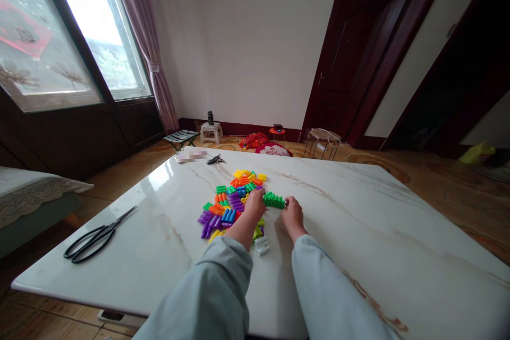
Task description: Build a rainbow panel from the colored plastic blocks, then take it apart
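A short row of green plastic building blocks (274, 200) stretches between my hands, just above the tabletop. My left hand (255, 206) is closed at its left end, over the edge of the pile. At the other end my right hand (294, 215) is closed, fingertips pinching the row. Left of and beneath my left forearm lies a heap of loose blocks: purple blocks (210, 223), blue blocks (228, 216), orange blocks (217, 209) and yellow blocks (242, 173). Some white blocks (262, 245) lie close to my left wrist.
The white marbled table (358, 223) carries black-handled scissors (101, 236) at the left and dark pliers (215, 159) at the far edge. Beyond it stand a white stool (211, 132), a folding stool (181, 137) and a round stool (322, 136).
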Available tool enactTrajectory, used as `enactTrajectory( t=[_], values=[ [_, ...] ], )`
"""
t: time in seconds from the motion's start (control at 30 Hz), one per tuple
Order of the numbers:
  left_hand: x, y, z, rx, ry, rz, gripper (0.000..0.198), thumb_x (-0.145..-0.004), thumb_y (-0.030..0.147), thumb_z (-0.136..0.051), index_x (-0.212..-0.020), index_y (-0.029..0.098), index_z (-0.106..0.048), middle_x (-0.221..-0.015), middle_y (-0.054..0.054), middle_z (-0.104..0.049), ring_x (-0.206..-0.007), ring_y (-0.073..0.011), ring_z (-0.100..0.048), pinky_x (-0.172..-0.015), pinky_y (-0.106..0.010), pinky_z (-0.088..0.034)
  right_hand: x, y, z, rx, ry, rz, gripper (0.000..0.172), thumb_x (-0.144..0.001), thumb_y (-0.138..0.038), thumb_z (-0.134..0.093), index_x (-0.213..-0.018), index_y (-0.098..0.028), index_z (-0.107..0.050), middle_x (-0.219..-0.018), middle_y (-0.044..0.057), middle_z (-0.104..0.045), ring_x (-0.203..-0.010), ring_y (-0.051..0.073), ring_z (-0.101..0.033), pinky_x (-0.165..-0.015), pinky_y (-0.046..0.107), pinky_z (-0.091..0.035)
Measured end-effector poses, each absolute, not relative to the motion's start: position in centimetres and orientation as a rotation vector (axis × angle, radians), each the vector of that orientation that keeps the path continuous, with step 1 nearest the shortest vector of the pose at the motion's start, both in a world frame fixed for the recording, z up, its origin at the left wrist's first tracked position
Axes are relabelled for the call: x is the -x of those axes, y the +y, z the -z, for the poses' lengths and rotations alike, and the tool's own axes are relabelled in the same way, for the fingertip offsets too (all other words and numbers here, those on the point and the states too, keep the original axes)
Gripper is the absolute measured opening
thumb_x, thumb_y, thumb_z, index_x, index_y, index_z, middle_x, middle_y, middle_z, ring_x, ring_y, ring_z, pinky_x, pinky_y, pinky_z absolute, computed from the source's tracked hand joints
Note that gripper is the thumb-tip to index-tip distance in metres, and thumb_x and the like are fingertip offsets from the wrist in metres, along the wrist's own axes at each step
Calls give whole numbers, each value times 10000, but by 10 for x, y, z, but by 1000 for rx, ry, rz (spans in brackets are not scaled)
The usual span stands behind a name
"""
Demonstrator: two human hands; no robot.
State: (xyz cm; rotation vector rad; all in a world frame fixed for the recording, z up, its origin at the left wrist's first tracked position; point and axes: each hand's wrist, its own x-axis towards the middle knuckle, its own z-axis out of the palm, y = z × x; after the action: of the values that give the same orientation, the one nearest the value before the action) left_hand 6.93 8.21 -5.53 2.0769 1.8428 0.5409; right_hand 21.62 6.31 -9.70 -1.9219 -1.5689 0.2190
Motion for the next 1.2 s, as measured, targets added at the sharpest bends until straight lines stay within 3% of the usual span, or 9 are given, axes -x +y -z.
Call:
enactTrajectory(
  t=[0.1, 0.27, 0.5, 0.77, 0.97, 1.2],
  values=[
    [-62, 81, 52, -2154, 1853, -524, 403, -740, 136, -641, -1134, 220, -649, -1161, -83, -628, -1013, -205, -619, -824, -252, -480, -220, 60, 91, 2000, -1517, -184, 351, -770, -40, -455, -1075, -135, -601, -1056, 116, -651, -986, 185, -611, -803, 236, -422],
    [-42, 82, 47, -2191, 1953, -499, 329, -794, 135, -532, -1049, 262, -696, -1068, -52, -678, -1006, -209, -626, -803, -265, -486, -227, 62, 76, 2080, -1382, -247, 244, -854, -269, -476, -1009, -176, -640, -1026, 86, -681, -940, 204, -623, -737, 267, -424],
    [-16, 77, 43, -2092, 2029, -617, 325, -815, 143, -469, -978, 271, -720, -1028, -34, -698, -984, -193, -630, -806, -263, -480, -213, 94, 55, 2108, -1625, -343, 254, -830, -314, -508, -1037, -239, -635, -1081, 20, -682, -979, 157, -620, -749, 239, -431],
    [-19, 78, 48, -2053, 1949, -674, 325, -808, 126, -473, -950, 265, -730, -1033, -32, -691, -997, -192, -625, -817, -251, -472, -185, 137, 41, 2299, -1808, -329, 470, -666, -487, -678, -1008, -163, -682, -1133, 179, -655, -1076, 318, -592, -888, 448, -384],
    [-21, 79, 51, -2078, 1926, -657, 311, -821, 149, -477, -964, 271, -726, -1049, -43, -674, -964, -194, -634, -803, -258, -477, -166, 149, 50, 2370, -1784, -309, 475, -505, -374, -794, -929, -176, -705, -1038, 176, -691, -982, 317, -634, -820, 430, -412],
    [-22, 75, 48, -2079, 1906, -616, 326, -802, 126, -479, -960, 263, -728, -1061, -35, -678, -966, -182, -630, -810, -243, -471, -166, 148, 53, 2217, -1756, -278, 369, -549, -272, -776, -898, -192, -687, -1004, 124, -702, -935, 259, -650, -740, 324, -449]
  ],
)
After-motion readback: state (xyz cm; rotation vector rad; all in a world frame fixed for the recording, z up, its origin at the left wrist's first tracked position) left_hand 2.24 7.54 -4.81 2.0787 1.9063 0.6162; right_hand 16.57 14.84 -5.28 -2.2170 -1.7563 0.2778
